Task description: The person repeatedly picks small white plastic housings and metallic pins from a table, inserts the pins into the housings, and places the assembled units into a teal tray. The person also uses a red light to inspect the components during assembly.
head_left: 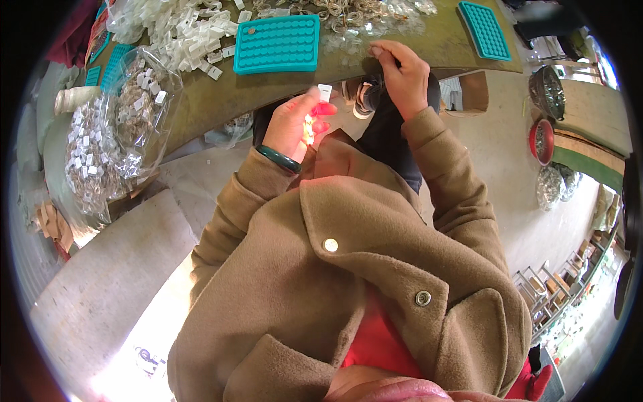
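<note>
In front of the table's near edge, my left hand (293,126) is closed, pinching a small white tag (325,92) between thumb and fingers. A dark green bangle circles that wrist. My right hand (404,75) reaches over the table edge with thumb and forefinger pressed together, beside a scatter of small clear plastic pieces (345,41). Whatever those fingertips hold, if anything, is too small to make out. Between the tag pile and the plastic pieces lies a teal dimpled tray (276,50), one small round piece in its far-left corner. Loose white tags (181,33) are heaped left of it.
A second teal tray (485,30) lies at the table's right end. Clear bags of tagged small items (144,110) bulge at the left edge. Beneath the table stands a cardboard box (474,94). A red basin (541,141) is at the right.
</note>
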A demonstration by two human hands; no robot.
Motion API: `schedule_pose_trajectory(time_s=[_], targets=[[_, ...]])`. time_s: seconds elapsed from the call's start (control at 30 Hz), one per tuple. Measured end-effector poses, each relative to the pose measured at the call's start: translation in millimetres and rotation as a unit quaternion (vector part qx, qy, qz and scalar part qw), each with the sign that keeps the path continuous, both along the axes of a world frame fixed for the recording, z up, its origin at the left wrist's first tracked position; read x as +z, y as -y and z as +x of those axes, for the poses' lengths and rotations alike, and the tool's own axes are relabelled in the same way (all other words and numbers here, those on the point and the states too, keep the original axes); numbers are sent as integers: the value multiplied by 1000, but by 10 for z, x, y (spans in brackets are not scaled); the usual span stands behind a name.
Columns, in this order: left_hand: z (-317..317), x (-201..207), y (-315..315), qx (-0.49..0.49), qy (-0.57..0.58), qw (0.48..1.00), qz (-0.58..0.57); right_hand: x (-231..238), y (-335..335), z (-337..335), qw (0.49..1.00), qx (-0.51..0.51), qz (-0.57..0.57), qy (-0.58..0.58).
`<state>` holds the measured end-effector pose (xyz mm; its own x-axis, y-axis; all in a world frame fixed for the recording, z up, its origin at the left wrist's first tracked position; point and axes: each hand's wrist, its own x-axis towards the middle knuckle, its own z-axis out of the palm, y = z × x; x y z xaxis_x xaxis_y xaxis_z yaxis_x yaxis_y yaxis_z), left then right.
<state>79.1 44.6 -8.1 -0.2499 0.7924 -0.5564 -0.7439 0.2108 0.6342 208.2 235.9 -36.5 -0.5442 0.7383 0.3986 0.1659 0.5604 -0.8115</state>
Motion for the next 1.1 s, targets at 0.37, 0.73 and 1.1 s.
schedule_pose_trajectory(time_s=[0.37,0.73,1.1], targets=[[-96,191,62,32,103,989,98,650,343,-11,893,187,-404,-66],[-177,240,211,32,88,983,155,780,755,-248,952,199,-233,4],[-233,129,223,48,138,976,160,690,799,-434,964,228,-132,-33]])
